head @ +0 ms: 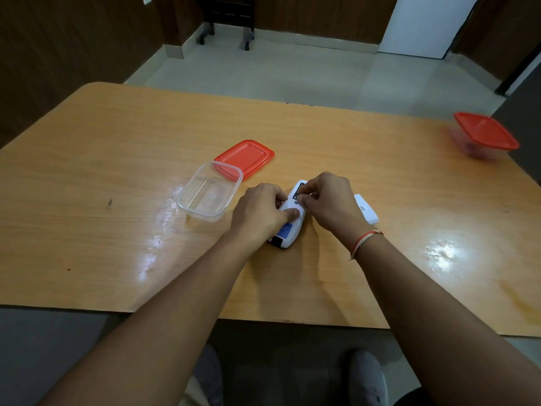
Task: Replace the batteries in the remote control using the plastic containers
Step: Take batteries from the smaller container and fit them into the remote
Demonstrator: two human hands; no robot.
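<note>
Nearest the camera, two bare forearms are stretched over the wooden bench [117, 159]. The white remote control [288, 222] is laid back side up near the middle of the bench, with a blue label and its battery compartment uncovered at the far end. It is pressed down by the left hand [260, 213], its grip clenched on the body. The right hand [330, 200] is pinched at the compartment; what is grasped cannot be told. A white cover [367, 210] is seen just beside. An open clear container [209, 190] touches a red lid [248, 156]. A closed container [484, 134] is placed far right.
</note>
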